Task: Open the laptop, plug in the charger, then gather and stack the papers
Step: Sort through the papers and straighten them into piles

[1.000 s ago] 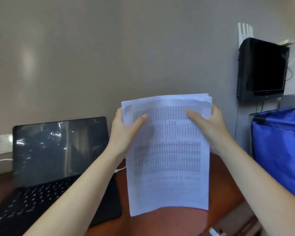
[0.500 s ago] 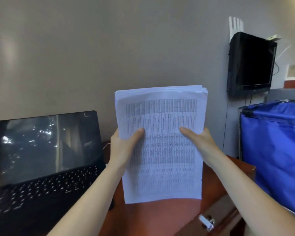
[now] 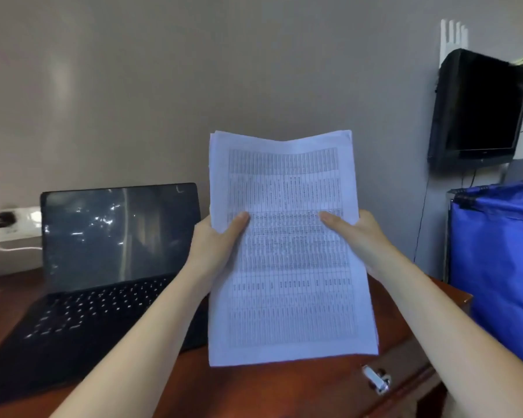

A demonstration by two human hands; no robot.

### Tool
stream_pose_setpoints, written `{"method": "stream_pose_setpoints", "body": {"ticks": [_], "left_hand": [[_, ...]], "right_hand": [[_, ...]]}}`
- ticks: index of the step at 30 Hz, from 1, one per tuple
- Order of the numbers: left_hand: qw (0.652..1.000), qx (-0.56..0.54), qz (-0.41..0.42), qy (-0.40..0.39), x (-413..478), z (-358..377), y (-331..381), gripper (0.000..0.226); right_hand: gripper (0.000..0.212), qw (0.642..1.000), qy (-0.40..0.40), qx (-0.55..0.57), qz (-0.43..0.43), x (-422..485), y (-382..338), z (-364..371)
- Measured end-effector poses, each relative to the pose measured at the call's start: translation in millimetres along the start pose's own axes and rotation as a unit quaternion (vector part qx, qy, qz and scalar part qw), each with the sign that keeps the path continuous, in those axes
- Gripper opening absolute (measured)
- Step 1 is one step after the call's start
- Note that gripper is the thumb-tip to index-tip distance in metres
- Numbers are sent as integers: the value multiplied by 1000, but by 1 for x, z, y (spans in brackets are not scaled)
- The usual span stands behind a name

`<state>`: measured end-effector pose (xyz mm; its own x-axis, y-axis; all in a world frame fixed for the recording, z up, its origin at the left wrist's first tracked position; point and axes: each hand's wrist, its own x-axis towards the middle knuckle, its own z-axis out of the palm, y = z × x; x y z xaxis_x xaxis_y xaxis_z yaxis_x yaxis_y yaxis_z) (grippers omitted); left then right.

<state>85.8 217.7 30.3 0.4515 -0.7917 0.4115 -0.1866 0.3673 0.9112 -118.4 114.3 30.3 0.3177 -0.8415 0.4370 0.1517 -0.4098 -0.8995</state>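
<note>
Above the reddish-brown desk [image 3: 284,396], just right of the open laptop [image 3: 103,267], a stack of printed papers [image 3: 287,267] stands upright on its short edge, printed tables facing the camera. The left hand [image 3: 216,242] grips the left long edge about halfway up, and the right hand [image 3: 357,236] grips the right one at the same height. Each thumb lies flat on the front sheet, with the fingers hidden behind. This two-sided hold suits squaring: with the sheets vertical and clamped lightly from both sides, they can drop and line up along the bottom. The top edge sags a little in the middle and a few sheet corners show out of line at the upper left, so I judge the stack gathered but not yet flush. Its bottom edge may be resting on the desk or hanging just above it; the angle does not settle that.

The laptop's lid is up, its screen dark. A dark charger plug [image 3: 2,219] sits in the white wall socket [image 3: 12,224], and a white cable [image 3: 15,248] runs from there behind the screen, so its far end is hidden.

Of containers, a blue fabric bin [image 3: 501,267] stands off the desk's right end. Its opening is turned away, so nothing inside shows. A metal pull [image 3: 376,381] on the desk front marks a drawer, which looks closed.
</note>
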Motion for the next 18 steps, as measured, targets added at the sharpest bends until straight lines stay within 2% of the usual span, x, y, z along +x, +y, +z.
{"method": "stream_pose_setpoints", "body": {"ticks": [4, 8, 13, 16, 18], "left_hand": [[997, 59, -30, 27, 0, -46, 20, 19], [989, 115, -62, 72, -9, -103, 34, 21], [972, 163, -129, 108, -25, -185, 51, 33], [961, 183, -163, 127, -42, -229, 55, 29], [945, 215, -195, 151, -56, -259, 53, 35]], "right_hand": [[8, 997, -63, 23, 37, 9, -9, 36], [22, 993, -98, 26, 53, 10, -10, 95], [6, 988, -110, 86, 72, -5, -8, 184], [12, 981, -126, 113, 90, -16, -6, 235], [17, 976, -137, 135, 107, -21, -6, 266]]}}
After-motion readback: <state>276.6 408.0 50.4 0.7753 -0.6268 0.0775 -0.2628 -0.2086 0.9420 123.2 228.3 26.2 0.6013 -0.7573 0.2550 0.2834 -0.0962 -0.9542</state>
